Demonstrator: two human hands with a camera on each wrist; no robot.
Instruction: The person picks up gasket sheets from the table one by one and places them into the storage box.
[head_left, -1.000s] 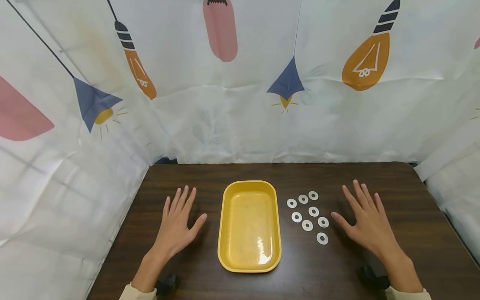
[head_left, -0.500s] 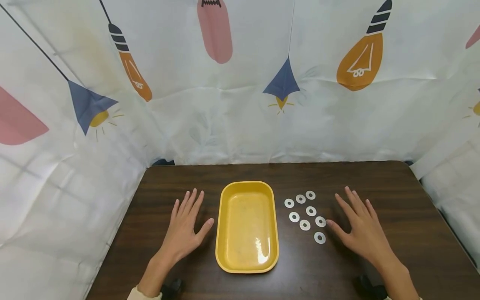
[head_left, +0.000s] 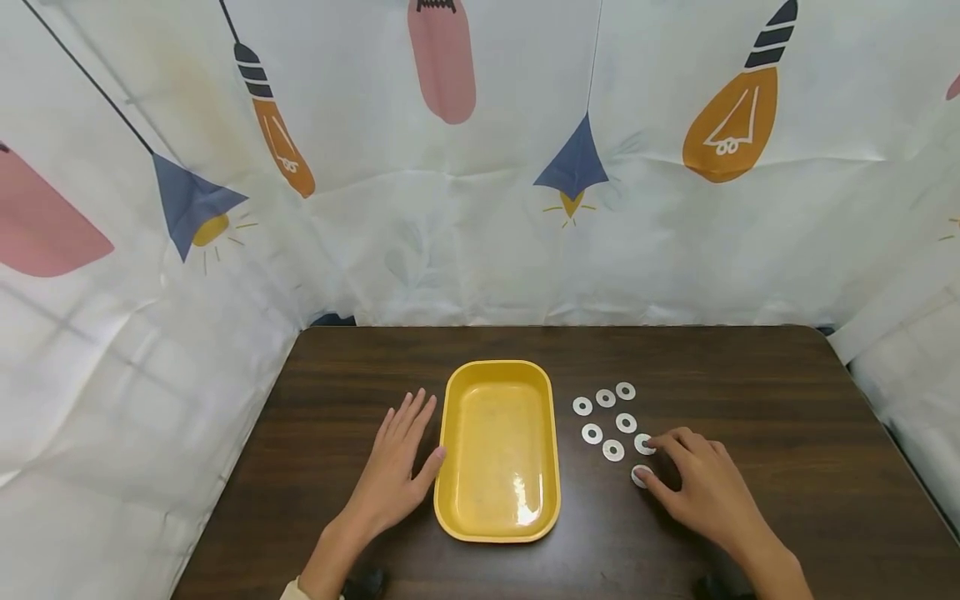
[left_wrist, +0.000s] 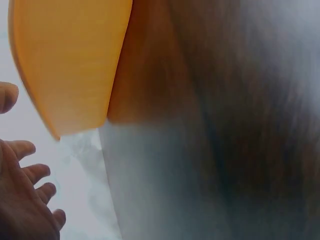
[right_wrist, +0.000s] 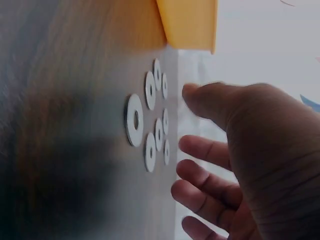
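Observation:
Several flat white washers (head_left: pixel 587 433) lie scattered on the dark wooden table, to the right of a yellow tray (head_left: pixel 495 458). My right hand (head_left: pixel 705 492) hovers over the washers closest to it, fingers bent loosely and thumb apart from them. In the head view its thumb tip overlaps the nearest washer (head_left: pixel 637 477), and a fingertip overlaps another washer (head_left: pixel 640 444). The right wrist view has the large front washer (right_wrist: pixel 130 120) below the hand, with nothing between thumb and fingers. Spread beside the tray's left side is my left hand (head_left: pixel 390 479), thumb tip right at the rim.
The brown table (head_left: pixel 360 358) has rounded far corners. A white curtain (head_left: pixel 480 250) printed with lamps and bulbs hangs behind it and along both sides. The tray stands between the two hands.
My right hand has moved left and down onto the nearest washers, its fingers bending. My left hand has shifted right, up to the tray's edge. The tray and washers lie as before.

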